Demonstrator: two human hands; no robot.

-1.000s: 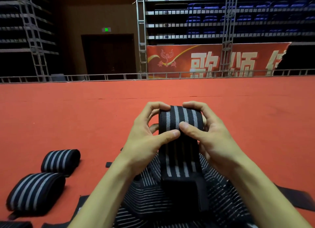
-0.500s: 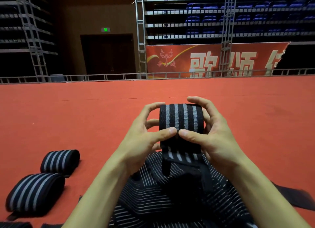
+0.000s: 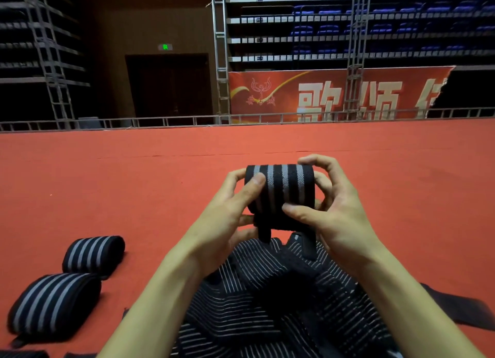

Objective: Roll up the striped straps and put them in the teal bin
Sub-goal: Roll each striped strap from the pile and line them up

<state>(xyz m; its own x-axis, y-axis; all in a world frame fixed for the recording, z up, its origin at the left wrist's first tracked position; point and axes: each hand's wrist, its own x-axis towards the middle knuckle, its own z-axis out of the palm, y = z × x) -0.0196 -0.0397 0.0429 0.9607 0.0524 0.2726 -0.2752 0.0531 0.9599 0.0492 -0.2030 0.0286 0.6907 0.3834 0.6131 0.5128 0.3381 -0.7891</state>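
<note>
Both hands clamped on roll, held mid-air over lap. Left hand thumb on top-left edge; right hand thumb across front, fingers curled behind, likely to stop coil springing loose. Short tail hangs below, so rolling looks nearly done. Loose straps heaped beneath. Two finished rolls parked on floor, left side. Bin not in view.

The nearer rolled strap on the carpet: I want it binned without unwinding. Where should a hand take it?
Likely from above, thumb and fingers squeezing the striped curved face of the nearer rolled strap. It lies with that face up, and a loose tail pokes out at its near end, so the squeeze should keep it wound.
</note>
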